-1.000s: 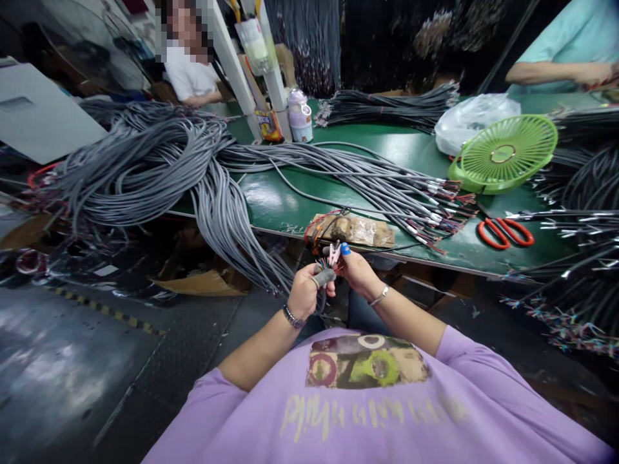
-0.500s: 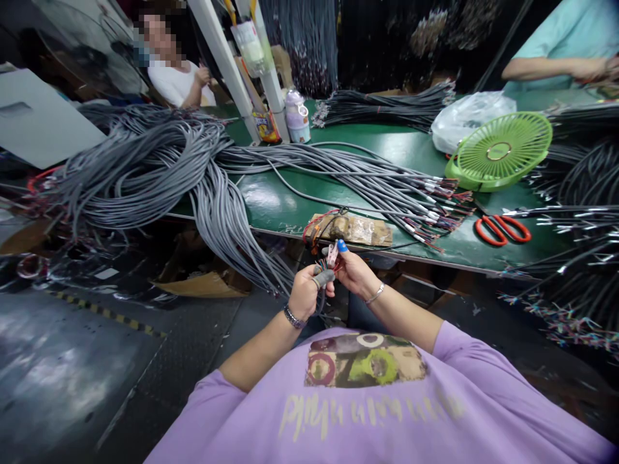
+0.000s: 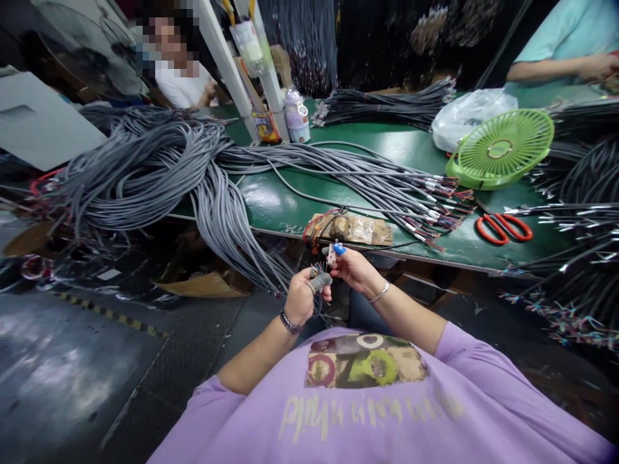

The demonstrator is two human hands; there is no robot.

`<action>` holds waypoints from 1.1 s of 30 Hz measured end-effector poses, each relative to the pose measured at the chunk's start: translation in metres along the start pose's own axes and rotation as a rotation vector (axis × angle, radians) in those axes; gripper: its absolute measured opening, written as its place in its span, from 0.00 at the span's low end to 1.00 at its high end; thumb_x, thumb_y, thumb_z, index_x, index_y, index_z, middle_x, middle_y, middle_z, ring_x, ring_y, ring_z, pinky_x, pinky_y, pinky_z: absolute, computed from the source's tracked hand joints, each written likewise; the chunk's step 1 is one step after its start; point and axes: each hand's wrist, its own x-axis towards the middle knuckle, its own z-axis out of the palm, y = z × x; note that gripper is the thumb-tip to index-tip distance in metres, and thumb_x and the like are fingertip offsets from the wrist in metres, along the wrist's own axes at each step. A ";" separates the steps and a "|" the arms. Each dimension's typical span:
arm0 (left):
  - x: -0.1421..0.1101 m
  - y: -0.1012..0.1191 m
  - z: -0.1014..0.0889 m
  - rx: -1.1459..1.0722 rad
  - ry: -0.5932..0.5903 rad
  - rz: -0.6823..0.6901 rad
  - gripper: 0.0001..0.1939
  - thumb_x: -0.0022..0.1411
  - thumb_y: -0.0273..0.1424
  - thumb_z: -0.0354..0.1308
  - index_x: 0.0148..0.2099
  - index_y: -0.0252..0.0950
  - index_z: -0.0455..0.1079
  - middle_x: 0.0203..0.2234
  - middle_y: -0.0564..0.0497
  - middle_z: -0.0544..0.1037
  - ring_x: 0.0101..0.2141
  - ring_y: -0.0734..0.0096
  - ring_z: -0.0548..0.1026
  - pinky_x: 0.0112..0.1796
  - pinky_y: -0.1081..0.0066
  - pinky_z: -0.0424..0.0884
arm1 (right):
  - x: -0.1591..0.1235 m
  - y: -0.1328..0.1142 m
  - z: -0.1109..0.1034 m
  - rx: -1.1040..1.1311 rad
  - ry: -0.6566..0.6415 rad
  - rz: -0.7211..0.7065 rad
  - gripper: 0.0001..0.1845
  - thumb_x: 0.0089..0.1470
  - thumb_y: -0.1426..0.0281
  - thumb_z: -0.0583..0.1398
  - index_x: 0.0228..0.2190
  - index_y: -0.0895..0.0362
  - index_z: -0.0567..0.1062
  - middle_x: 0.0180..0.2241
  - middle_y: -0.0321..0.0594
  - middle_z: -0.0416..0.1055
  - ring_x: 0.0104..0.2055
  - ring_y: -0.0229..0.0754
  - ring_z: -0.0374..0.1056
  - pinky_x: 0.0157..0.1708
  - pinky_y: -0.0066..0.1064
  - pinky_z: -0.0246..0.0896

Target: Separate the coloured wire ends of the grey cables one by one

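Observation:
My left hand (image 3: 302,296), with a grey covering on its thumb, is closed around the end of a grey cable. Thin coloured wires (image 3: 318,267) fan out above its fingers. Just to the right, my right hand (image 3: 358,270) pinches a small pale pink clip-like piece (image 3: 331,255) between fingers and a blue-wrapped thumb. The clip's exact kind is too small to make out. Reddish wire shows between the two hands. Both hands are in front of the bench edge, below a taped wooden block (image 3: 360,229) with red and black leads.
Grey cables (image 3: 155,161) lie heaped at left and across the green bench (image 3: 271,200). Red-handled scissors (image 3: 503,229), a green fan (image 3: 503,148), a plastic bag (image 3: 471,116) and a bottle (image 3: 296,116) stand or lie rightward and behind. Dark cables (image 3: 580,258) fill the right. Two people work across the bench.
My hands have drawn slightly apart. The right thumb and pale clip have tilted leftward and down, showing more of the coloured wires. A co-worker at the back left has shifted.

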 end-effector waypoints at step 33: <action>-0.009 -0.007 0.010 -0.064 0.092 0.079 0.09 0.52 0.33 0.61 0.26 0.33 0.67 0.15 0.55 0.71 0.16 0.79 0.67 0.19 0.77 0.66 | -0.002 -0.002 -0.006 0.115 0.022 0.111 0.13 0.54 0.61 0.59 0.29 0.59 0.73 0.22 0.35 0.69 0.23 0.32 0.64 0.25 0.25 0.64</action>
